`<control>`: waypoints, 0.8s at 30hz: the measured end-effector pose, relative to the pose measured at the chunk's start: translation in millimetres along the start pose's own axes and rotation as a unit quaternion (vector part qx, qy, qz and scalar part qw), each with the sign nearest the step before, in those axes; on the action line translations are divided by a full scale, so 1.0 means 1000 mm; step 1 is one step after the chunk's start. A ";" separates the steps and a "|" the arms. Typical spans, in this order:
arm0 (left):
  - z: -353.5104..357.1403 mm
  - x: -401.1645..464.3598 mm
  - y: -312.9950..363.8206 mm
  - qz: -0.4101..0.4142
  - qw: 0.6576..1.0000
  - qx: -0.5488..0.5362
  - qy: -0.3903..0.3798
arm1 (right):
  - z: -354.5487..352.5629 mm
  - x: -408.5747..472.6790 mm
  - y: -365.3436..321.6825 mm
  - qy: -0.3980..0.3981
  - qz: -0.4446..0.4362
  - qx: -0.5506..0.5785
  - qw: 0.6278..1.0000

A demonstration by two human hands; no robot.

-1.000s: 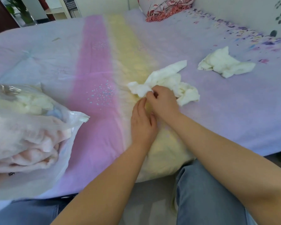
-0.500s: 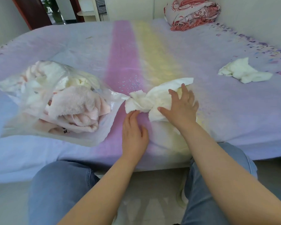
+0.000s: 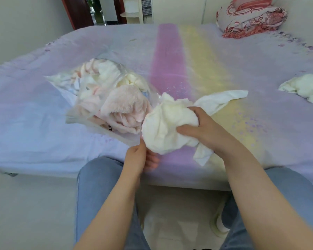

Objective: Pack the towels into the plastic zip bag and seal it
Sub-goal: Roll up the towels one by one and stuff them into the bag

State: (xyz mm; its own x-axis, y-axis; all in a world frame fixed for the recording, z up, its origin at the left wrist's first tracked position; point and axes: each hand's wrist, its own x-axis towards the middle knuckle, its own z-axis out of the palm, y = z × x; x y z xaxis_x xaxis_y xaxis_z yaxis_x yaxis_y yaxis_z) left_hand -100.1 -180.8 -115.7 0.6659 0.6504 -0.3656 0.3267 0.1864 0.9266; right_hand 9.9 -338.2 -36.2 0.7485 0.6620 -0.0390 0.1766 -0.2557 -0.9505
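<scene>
R hand grips bunched cream towel, thumb under, fingers over top; towel held just at mouth of plastic zip bag, loose tail trailing R onto bed. L hand below towel, at bag's near lip; fingers blurred, grip can't tell. Bag lies on bed, L of centre, already stuffed w/ pink + white towels. Second cream towel crumpled far R on bed, well apart. Patterned pillow at back R corner.

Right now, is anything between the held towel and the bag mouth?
Nothing separate. The right hand grips the cream towel right at the bag mouth, but pink towels already bulge at that opening. The left hand holds the bag's lower edge.
</scene>
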 end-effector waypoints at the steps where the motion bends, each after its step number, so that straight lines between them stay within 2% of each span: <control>1: -0.009 0.000 -0.001 -0.036 0.999 -0.015 0.002 | 0.011 0.003 -0.005 -0.021 -0.002 -0.009 1.000; 3: -0.025 -0.003 -0.004 -0.103 0.992 -0.056 -0.051 | 0.031 0.012 -0.015 -0.071 -0.021 -0.045 0.996; 5: -0.035 -0.008 -0.006 -0.116 0.985 -0.069 -0.108 | 0.051 0.023 -0.019 -0.097 -0.033 -0.061 0.993; 6: -0.038 -0.008 -0.006 -0.096 0.989 -0.075 -0.086 | 0.064 0.027 -0.022 -0.070 -0.043 -0.063 0.995; 8: -0.041 -0.005 -0.002 -0.015 0.997 -0.058 0.043 | 0.093 0.035 -0.027 0.064 -0.118 -0.074 0.988; 10: -0.041 -0.003 0.002 0.083 0.988 -0.011 0.133 | 0.117 0.045 -0.029 0.174 -0.261 -0.115 0.943; 12: -0.040 -0.004 0.002 0.150 0.977 0.028 0.151 | 0.130 0.064 -0.027 0.208 -0.333 -0.189 0.900; 14: -0.040 -0.006 0.002 0.169 0.973 0.035 0.156 | 0.135 0.086 -0.024 0.194 -0.341 -0.300 0.870; 17: -0.045 -0.001 0.001 0.177 0.969 0.041 0.170 | 0.138 0.094 -0.022 0.127 -0.280 -0.473 0.825; 19: -0.048 0.000 0.000 0.182 0.967 0.051 0.169 | 0.137 0.088 -0.021 0.090 -0.258 -0.537 0.798; 20: -0.049 0.000 0.000 0.186 0.967 0.054 0.167 | 0.135 0.083 -0.022 0.068 -0.244 -0.532 0.808; 23: -0.049 0.000 0.001 0.198 0.962 0.088 0.165 | 0.130 0.077 -0.029 -0.018 -0.206 -0.379 0.902; 24: -0.051 0.001 0.001 0.204 0.959 0.104 0.164 | 0.130 0.077 -0.031 -0.052 -0.198 -0.328 0.922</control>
State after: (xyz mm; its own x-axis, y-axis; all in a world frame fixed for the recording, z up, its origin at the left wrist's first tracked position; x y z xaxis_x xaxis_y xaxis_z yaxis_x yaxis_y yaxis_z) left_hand -133.5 -142.7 -110.1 0.5313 0.8408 0.1037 0.2322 -0.2622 0.9366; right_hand -20.5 -187.5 -49.9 0.4821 0.8508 0.2091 0.7978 -0.3276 -0.5062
